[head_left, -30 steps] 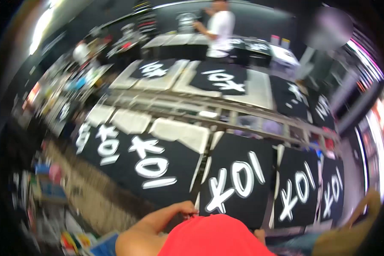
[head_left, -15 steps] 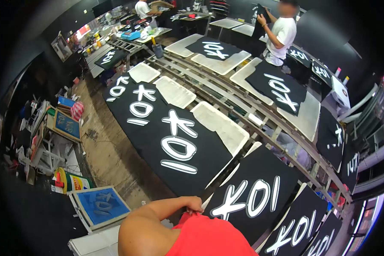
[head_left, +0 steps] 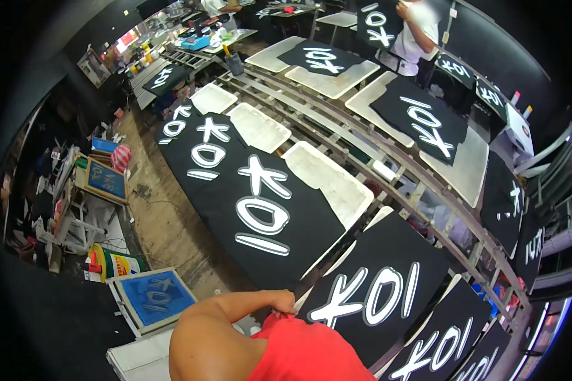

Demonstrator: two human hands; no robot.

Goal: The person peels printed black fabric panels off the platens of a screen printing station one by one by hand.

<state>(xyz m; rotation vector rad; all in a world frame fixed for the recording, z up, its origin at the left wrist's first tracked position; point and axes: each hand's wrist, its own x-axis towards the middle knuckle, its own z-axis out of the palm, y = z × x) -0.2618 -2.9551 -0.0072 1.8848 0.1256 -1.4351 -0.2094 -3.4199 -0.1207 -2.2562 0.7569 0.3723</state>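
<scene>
Just one of my hands shows. My left hand (head_left: 283,301) is closed at my chest, its fingers gathered on the cloth of my red shirt (head_left: 311,349). Beyond it lies a black shirt panel (head_left: 419,244) printed with white "KOI" letters. To its left, another black shirt (head_left: 305,209) with the same print drapes over a pale board (head_left: 330,174). Neither panel is clearly touched by the hand. My right hand is out of sight.
Metal rails (head_left: 394,181) run between rows of printing boards. A framed blue screen (head_left: 156,297) and a green-yellow bucket (head_left: 117,263) stand at left. Across the rails a co-worker (head_left: 413,41) holds up a printed black shirt (head_left: 376,25). More black shirts lie at right.
My view has shifted slightly. The co-worker now holds the black shirt spread with its print showing, where it was bunched before. My left hand stays at the red shirt.
</scene>
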